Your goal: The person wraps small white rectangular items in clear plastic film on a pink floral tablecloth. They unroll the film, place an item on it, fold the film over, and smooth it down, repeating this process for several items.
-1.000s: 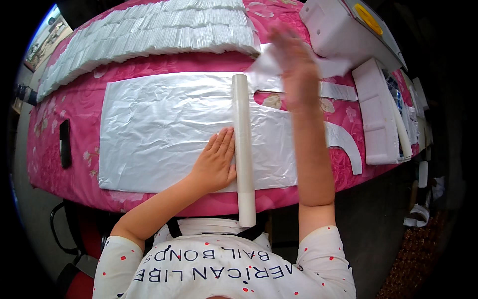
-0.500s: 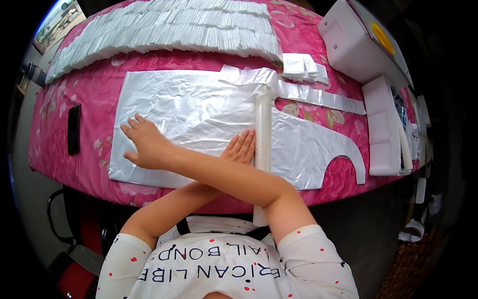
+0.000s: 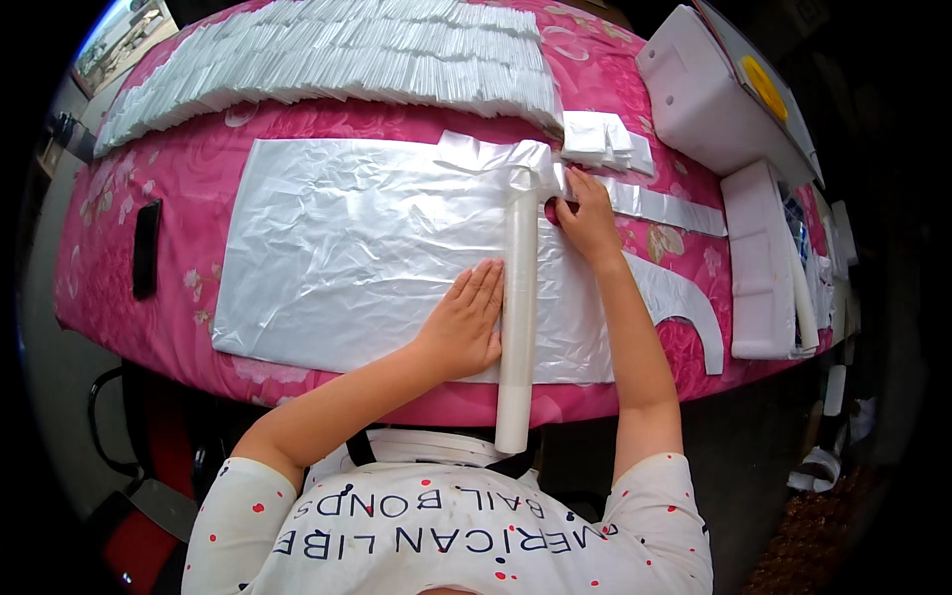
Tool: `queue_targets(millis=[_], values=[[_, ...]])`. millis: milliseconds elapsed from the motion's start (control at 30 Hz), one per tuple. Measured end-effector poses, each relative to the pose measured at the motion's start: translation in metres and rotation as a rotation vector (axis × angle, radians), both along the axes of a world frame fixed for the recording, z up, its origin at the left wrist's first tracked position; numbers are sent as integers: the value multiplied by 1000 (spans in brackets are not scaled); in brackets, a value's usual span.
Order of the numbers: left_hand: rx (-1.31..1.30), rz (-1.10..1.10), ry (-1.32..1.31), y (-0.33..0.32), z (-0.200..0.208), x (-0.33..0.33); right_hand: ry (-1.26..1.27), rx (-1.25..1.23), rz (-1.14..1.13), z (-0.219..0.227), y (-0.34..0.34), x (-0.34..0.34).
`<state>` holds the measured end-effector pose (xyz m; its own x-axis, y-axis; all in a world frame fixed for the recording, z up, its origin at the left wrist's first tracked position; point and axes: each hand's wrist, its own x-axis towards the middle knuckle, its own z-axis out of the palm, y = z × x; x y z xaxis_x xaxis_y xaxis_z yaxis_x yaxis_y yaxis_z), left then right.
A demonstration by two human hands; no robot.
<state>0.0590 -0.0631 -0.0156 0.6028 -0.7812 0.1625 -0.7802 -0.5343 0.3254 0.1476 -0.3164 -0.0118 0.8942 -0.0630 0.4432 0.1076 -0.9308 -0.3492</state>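
Observation:
A thin silvery-white plastic apron (image 3: 367, 248) lies spread on the table, its straps and curved cutouts toward the right. Across it, running from far to near, rests a pale round tube (image 3: 519, 317), whose near end sticks out past the table edge. My left hand (image 3: 466, 315) lies flat on the apron, its fingertips against the tube's left side. My right hand (image 3: 587, 213) is at the apron's far strap, just right of the tube's far end, with thumb and fingers closed around the strap. Part of the strap is hidden under that hand.
Long rows of folded white plastic packets (image 3: 337, 55) cover the far left of the pink floral tablecloth (image 3: 188, 228). A small stack of folded packets (image 3: 600, 139) sits beyond my right hand. White foam boxes (image 3: 699, 94) stand at the right. A black phone (image 3: 146, 248) lies at the left.
My right arm has uncrossed from over the left, moving from the apron's left end to the strap at right. My left hand stays flat beside the tube.

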Motion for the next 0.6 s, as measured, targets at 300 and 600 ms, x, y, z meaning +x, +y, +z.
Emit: queue_targets(millis=[300, 600], values=[[-2, -1, -29, 1, 0, 0, -38, 234, -82, 5, -5, 3], [11, 2, -57, -1, -4, -1, -294, 1381, -595, 5, -123, -18]])
